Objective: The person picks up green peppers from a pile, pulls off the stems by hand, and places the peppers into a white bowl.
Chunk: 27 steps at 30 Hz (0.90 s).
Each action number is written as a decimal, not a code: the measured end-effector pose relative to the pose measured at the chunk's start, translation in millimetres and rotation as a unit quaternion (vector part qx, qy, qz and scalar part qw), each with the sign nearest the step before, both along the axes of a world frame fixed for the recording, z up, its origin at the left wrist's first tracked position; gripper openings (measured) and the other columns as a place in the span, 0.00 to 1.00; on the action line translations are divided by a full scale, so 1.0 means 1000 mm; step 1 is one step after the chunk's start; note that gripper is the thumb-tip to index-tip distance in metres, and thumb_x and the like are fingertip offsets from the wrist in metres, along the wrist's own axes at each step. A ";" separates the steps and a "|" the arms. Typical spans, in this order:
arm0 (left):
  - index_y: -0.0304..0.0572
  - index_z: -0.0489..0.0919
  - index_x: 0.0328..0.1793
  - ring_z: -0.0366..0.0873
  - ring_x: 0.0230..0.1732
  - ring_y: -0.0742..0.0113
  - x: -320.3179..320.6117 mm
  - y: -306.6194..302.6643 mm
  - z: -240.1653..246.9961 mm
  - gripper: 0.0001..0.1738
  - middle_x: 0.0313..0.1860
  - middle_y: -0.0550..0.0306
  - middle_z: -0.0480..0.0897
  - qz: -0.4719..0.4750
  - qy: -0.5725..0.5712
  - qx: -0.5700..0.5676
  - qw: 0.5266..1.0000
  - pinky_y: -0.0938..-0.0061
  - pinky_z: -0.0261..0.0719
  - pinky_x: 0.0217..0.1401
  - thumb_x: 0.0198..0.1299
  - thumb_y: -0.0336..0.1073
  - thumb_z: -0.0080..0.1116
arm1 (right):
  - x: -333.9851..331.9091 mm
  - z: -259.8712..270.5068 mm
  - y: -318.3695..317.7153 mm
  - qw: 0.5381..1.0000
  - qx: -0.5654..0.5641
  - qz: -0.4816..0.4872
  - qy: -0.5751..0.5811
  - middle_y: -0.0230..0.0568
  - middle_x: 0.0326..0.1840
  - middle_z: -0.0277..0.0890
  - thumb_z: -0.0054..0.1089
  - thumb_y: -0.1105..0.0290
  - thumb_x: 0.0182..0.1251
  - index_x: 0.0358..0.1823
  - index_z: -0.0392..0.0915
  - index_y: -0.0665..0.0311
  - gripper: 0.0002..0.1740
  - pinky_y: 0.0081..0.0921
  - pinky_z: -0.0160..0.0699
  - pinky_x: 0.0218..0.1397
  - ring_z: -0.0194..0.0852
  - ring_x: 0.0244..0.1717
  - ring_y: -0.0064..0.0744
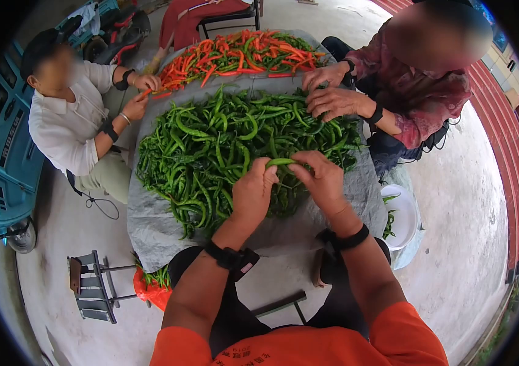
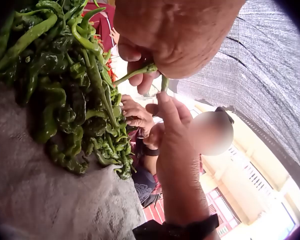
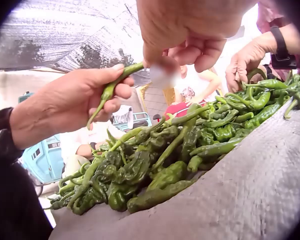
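A green pepper (image 1: pixel 281 162) is stretched between both hands above the front of a large heap of green peppers (image 1: pixel 210 146). My left hand (image 1: pixel 253 190) pinches one end of it between thumb and fingers. The other end is pinched by my right hand (image 1: pixel 322 180). In the right wrist view the stem end of the pepper (image 3: pixel 109 92) hangs out below the left hand (image 3: pixel 70 102), while the right hand (image 3: pixel 190 30) grips the far end. The left wrist view shows the two hands' fingertips close together on the pepper (image 2: pixel 164 84).
Red peppers (image 1: pixel 241 55) lie at the table's far end. One person (image 1: pixel 70 122) sits at the left, another (image 1: pixel 418 79) at the right, hands on the peppers. Right of the table stands a white basin (image 1: pixel 407 216); at lower left are a folding stool (image 1: pixel 94 287) and red bag (image 1: pixel 152 291).
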<state>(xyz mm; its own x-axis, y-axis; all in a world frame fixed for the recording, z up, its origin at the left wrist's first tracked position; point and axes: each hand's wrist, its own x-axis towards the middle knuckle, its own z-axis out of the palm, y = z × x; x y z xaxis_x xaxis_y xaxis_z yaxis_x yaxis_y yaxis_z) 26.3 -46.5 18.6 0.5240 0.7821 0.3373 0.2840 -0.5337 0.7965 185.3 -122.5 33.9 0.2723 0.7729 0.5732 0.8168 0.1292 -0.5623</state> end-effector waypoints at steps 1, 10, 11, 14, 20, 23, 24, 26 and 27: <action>0.38 0.74 0.52 0.76 0.22 0.65 -0.002 0.002 0.002 0.13 0.28 0.56 0.82 0.007 -0.026 -0.020 0.999 0.72 0.75 0.29 0.74 0.40 0.47 | 0.006 -0.003 0.001 1.000 0.008 -0.016 0.003 0.37 0.41 0.80 0.65 0.71 0.61 0.45 0.80 0.54 0.10 0.28 0.79 0.34 0.82 0.34 0.39; 0.37 0.74 0.57 0.77 0.33 0.73 -0.010 0.020 0.000 0.13 0.37 0.59 0.83 0.059 -0.180 -0.084 0.978 0.77 0.77 0.40 0.74 0.36 0.47 | 0.018 -0.021 0.008 0.991 -0.067 -0.064 0.100 0.44 0.43 0.80 0.61 0.72 0.64 0.48 0.79 0.58 0.11 0.31 0.77 0.43 0.79 0.39 0.44; 0.36 0.73 0.59 0.78 0.38 0.74 -0.010 0.022 -0.002 0.14 0.42 0.58 0.83 0.062 -0.185 -0.073 0.978 0.78 0.77 0.45 0.74 0.35 0.48 | 0.014 -0.027 0.009 0.985 -0.099 -0.038 0.136 0.44 0.45 0.80 0.61 0.71 0.64 0.49 0.79 0.57 0.12 0.31 0.77 0.44 0.79 0.40 0.43; 0.39 0.72 0.65 0.75 0.55 0.63 -0.010 0.028 -0.001 0.18 0.57 0.52 0.79 0.065 -0.169 0.002 0.983 0.70 0.75 0.58 0.70 0.32 0.53 | -0.001 -0.011 0.010 0.941 -0.212 -0.007 0.265 0.46 0.48 0.81 0.61 0.71 0.65 0.53 0.79 0.57 0.15 0.30 0.78 0.44 0.80 0.41 0.41; 0.44 0.76 0.60 0.63 0.65 0.44 -0.011 0.023 -0.008 0.21 0.64 0.47 0.71 0.121 -0.031 0.129 0.984 0.55 0.65 0.66 0.59 0.27 0.59 | 0.004 -0.022 0.016 0.934 -0.050 0.013 0.353 0.31 0.45 0.80 0.59 0.75 0.67 0.53 0.79 0.58 0.14 0.15 0.69 0.24 0.67 0.24 0.13; 0.41 0.79 0.52 0.68 0.60 0.45 -0.011 0.020 -0.001 0.15 0.58 0.48 0.75 0.081 -0.057 0.133 0.986 0.56 0.69 0.61 0.59 0.25 0.57 | 0.005 0.002 0.014 0.908 0.054 0.028 0.414 0.26 0.45 0.78 0.57 0.78 0.67 0.53 0.77 0.60 0.14 0.11 0.63 0.23 0.62 0.28 0.07; 0.41 0.79 0.52 0.69 0.59 0.46 -0.011 0.018 0.000 0.14 0.57 0.48 0.76 0.068 -0.064 0.122 0.988 0.57 0.70 0.60 0.59 0.25 0.57 | 0.006 0.007 0.012 0.905 0.062 0.032 0.420 0.25 0.45 0.78 0.56 0.78 0.68 0.53 0.76 0.60 0.14 0.11 0.63 0.23 0.62 0.28 0.06; 0.40 0.79 0.50 0.72 0.56 0.48 -0.009 0.016 -0.002 0.12 0.53 0.50 0.79 0.050 -0.074 0.112 0.990 0.59 0.72 0.57 0.59 0.24 0.55 | 0.011 0.008 0.010 0.910 0.035 0.022 0.412 0.33 0.45 0.79 0.56 0.77 0.67 0.53 0.75 0.64 0.13 0.19 0.72 0.29 0.72 0.30 0.18; 0.40 0.80 0.49 0.73 0.55 0.48 -0.008 0.014 -0.003 0.12 0.52 0.50 0.79 0.049 -0.069 0.104 0.991 0.59 0.72 0.57 0.59 0.24 0.55 | 0.016 -0.003 0.010 0.942 0.000 -0.007 0.335 0.36 0.45 0.79 0.56 0.76 0.67 0.53 0.75 0.64 0.13 0.23 0.74 0.33 0.75 0.33 0.25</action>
